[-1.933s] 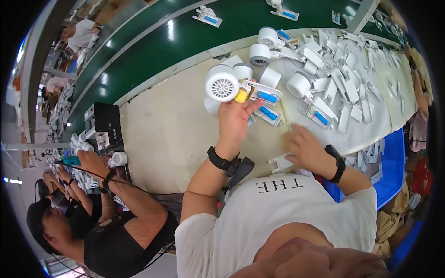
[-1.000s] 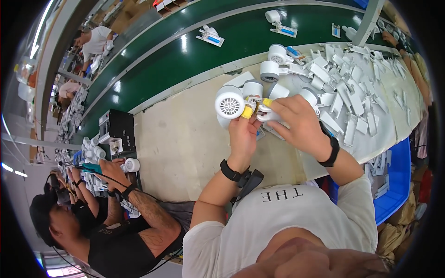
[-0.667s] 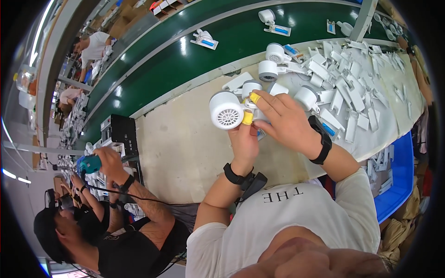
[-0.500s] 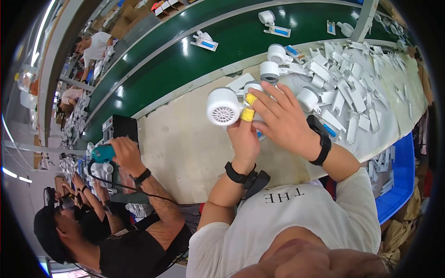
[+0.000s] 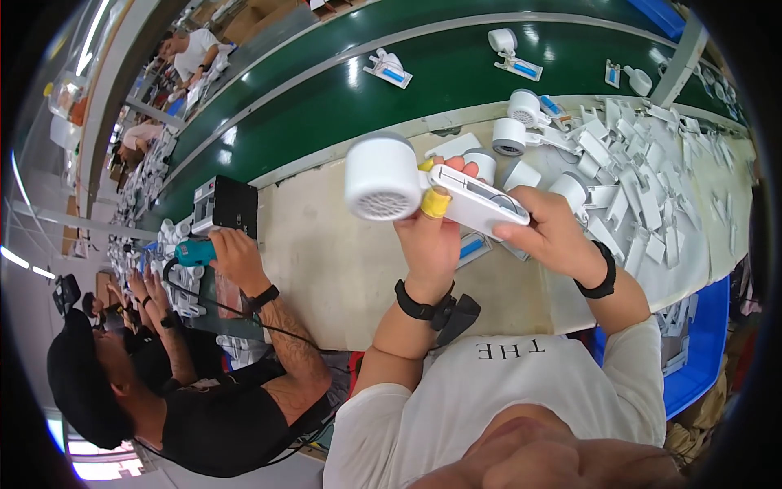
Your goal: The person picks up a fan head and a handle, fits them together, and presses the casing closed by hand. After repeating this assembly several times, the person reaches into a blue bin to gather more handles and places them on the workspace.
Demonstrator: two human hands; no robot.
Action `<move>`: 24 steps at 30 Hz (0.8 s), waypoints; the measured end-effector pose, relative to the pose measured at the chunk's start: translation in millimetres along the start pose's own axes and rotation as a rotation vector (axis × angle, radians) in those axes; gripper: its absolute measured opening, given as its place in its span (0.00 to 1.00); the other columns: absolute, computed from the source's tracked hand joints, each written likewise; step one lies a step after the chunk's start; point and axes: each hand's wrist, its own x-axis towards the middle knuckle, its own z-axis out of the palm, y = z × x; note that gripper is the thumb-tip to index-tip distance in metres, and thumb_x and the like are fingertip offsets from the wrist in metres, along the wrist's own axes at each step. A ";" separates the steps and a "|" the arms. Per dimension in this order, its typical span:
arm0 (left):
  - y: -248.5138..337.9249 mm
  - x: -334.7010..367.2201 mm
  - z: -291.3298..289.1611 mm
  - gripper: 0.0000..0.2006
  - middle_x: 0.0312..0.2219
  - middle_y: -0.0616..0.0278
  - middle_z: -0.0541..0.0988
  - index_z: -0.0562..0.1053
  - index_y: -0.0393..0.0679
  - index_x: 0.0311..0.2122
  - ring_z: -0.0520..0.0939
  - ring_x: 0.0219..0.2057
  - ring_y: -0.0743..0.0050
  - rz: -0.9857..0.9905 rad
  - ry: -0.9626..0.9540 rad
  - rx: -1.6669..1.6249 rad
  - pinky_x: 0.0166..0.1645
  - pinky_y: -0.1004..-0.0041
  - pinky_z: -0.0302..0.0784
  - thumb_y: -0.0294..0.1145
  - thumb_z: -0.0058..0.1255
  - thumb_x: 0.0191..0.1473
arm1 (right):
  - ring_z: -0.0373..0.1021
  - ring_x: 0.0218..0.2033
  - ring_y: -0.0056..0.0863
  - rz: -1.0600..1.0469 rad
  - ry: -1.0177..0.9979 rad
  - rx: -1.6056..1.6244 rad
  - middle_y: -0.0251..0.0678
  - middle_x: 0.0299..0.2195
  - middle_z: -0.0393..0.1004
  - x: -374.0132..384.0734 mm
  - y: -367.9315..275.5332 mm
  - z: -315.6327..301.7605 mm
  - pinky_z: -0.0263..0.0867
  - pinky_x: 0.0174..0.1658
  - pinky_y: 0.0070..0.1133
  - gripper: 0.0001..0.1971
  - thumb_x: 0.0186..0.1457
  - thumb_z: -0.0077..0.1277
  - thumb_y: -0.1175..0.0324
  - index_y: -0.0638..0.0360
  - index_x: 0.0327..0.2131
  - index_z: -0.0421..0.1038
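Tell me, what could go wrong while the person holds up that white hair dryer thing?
It could slip: the white dryer is lifted above the bench, with the left hand under it and the right hand on its handle. A fall might crack it.

The loose white parts lie piled close to the right hand, so a careless elbow might knock some off.

A neighbour's hand works a teal tool nearby, so arms could bump.

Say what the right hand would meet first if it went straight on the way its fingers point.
Probably the left hand: the right hand points left along the white handle both hold. Depth is uncertain.
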 end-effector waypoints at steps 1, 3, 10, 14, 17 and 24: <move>6.8 3.0 2.5 0.18 0.38 0.55 0.72 0.64 0.38 0.46 0.75 0.41 0.60 -0.015 0.003 -0.013 0.46 0.58 0.71 0.33 0.49 0.50 | 0.64 0.18 0.27 -0.147 0.013 -0.163 0.36 0.19 0.66 4.5 -1.0 -1.2 0.59 0.22 0.20 0.18 0.47 0.52 0.55 0.63 0.27 0.67; 17.5 4.9 3.5 0.18 0.37 0.56 0.72 0.64 0.38 0.45 0.75 0.40 0.61 0.015 -0.019 -0.023 0.44 0.60 0.72 0.33 0.49 0.50 | 0.63 0.17 0.32 -0.300 0.027 -0.266 0.37 0.17 0.64 17.8 -4.6 -2.5 0.58 0.21 0.22 0.19 0.45 0.53 0.53 0.63 0.24 0.66; 35.4 39.1 -38.5 0.16 0.33 0.53 0.75 0.65 0.33 0.43 0.78 0.36 0.60 0.045 0.025 0.050 0.41 0.66 0.74 0.27 0.49 0.49 | 0.64 0.19 0.37 -0.207 -0.262 -0.300 0.40 0.17 0.65 70.3 15.3 24.3 0.59 0.23 0.26 0.20 0.43 0.53 0.52 0.62 0.22 0.67; 61.9 50.6 -147.0 0.18 0.29 0.53 0.76 0.64 0.36 0.44 0.78 0.31 0.65 0.014 0.167 1.287 0.33 0.68 0.71 0.28 0.50 0.47 | 0.68 0.26 0.41 -0.022 -0.712 -0.451 0.43 0.23 0.71 146.3 46.0 18.3 0.63 0.29 0.30 0.18 0.45 0.52 0.53 0.61 0.28 0.70; 81.4 33.1 -169.9 0.17 0.30 0.44 0.74 0.62 0.39 0.42 0.75 0.31 0.47 0.101 0.350 1.778 0.33 0.59 0.68 0.27 0.48 0.45 | 0.69 0.36 0.41 0.010 -0.298 -0.640 0.46 0.33 0.73 225.7 117.0 19.8 0.64 0.39 0.29 0.23 0.46 0.50 0.53 0.62 0.38 0.69; 78.4 1.1 -201.7 0.21 0.38 0.46 0.72 0.62 0.39 0.44 0.71 0.42 0.46 -0.259 0.408 2.109 0.45 0.59 0.66 0.26 0.51 0.41 | 0.65 0.42 0.49 -0.001 0.435 -0.782 0.51 0.39 0.69 321.6 218.5 85.6 0.61 0.46 0.35 0.29 0.45 0.51 0.54 0.68 0.45 0.62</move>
